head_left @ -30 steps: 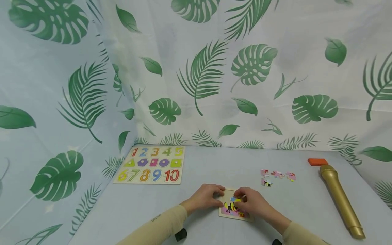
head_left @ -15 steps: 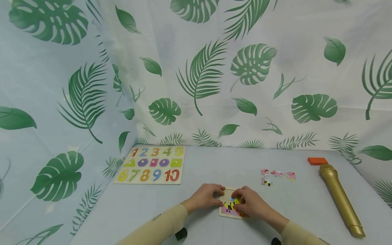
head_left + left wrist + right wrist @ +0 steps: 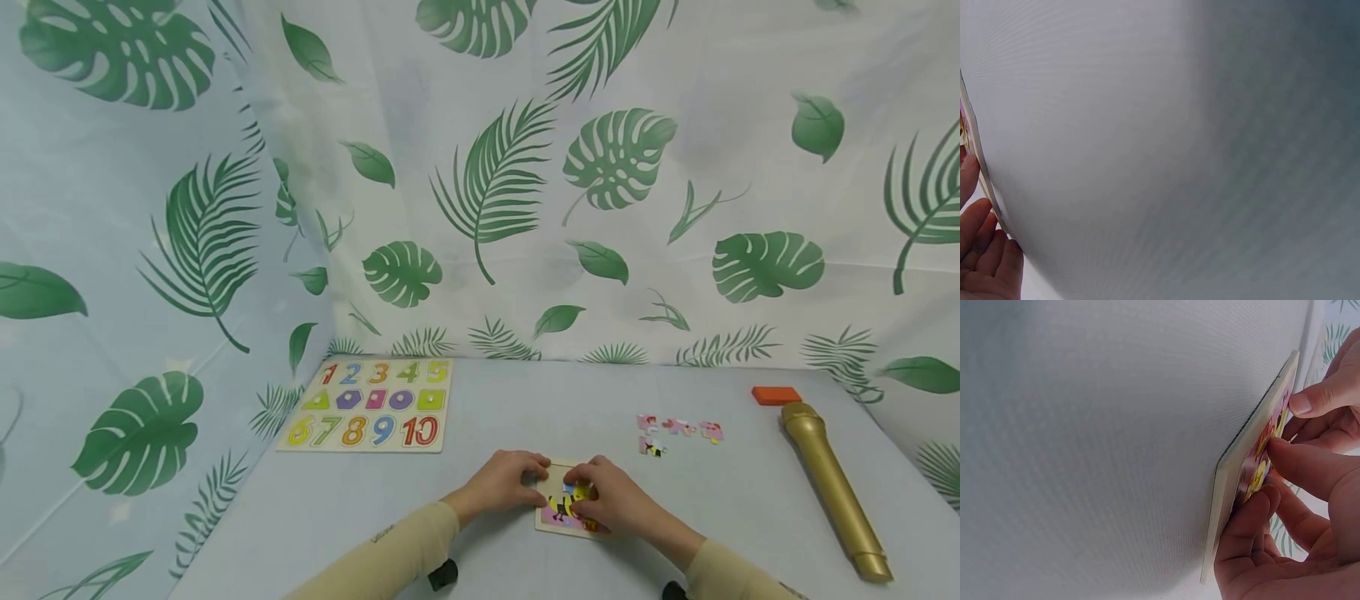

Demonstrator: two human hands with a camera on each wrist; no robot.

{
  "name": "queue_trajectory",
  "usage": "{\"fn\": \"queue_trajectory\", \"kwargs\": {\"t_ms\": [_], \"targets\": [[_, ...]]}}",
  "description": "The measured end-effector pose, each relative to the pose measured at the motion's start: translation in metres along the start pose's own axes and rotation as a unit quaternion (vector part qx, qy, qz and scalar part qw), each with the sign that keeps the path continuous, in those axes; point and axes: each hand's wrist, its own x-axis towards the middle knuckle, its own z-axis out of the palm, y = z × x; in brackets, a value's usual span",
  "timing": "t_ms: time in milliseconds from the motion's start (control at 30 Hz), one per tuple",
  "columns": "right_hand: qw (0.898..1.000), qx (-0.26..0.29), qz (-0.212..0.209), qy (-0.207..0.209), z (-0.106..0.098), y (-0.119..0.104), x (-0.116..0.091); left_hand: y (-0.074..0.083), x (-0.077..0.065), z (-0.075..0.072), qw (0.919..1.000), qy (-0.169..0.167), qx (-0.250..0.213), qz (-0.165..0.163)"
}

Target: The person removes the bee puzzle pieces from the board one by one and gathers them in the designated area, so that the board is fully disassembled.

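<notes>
A small wooden puzzle board (image 3: 557, 478) with a pink bee picture lies flat on the table near the front. My left hand (image 3: 504, 481) holds its left edge, thumb and fingers spread along the rim. Over the board's right part is my right hand (image 3: 621, 497), its thumb and fingers pinching a yellow puzzle piece (image 3: 1259, 477) against the picture. The upper left of the board shows bare wood. Several loose pink puzzle pieces (image 3: 679, 427) lie to the right, beyond the right hand; one bears black and yellow stripes. The right hand partly hides the picture.
At the back left lies a number and shape board (image 3: 360, 448). On the right are a gold microphone-shaped object (image 3: 836, 492) and an orange block (image 3: 777, 396). Leaf-printed cloth (image 3: 480, 275) hangs behind and at the left of the pale table (image 3: 525, 400).
The right hand has shifted slightly left and away from the person over the board, its fingers settling on the yellow piece. The left hand stays at the edge.
</notes>
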Motion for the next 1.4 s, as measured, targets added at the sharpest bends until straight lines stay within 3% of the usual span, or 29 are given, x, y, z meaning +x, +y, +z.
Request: {"fn": "queue_trajectory", "kwargs": {"t_ms": [367,633,933,1400], "targets": [[1.000,0.016,0.022,0.003,0.000,-0.005,-0.002,0.000,0.000,0.002,1.0000,-0.001,-0.008,-0.005],[1.000,0.007,-0.005,0.004,-0.001,-0.004,-0.002,0.002,-0.001,0.000,0.9999,0.001,-0.010,-0.006],[0.999,0.011,0.033,-0.003,0.000,-0.005,-0.001,0.003,-0.002,0.000,0.9999,0.003,-0.009,-0.008],[0.998,0.018,-0.027,-0.048,-0.010,0.004,-0.002,0.001,-0.001,0.001,1.0000,0.002,-0.005,-0.005]]}}
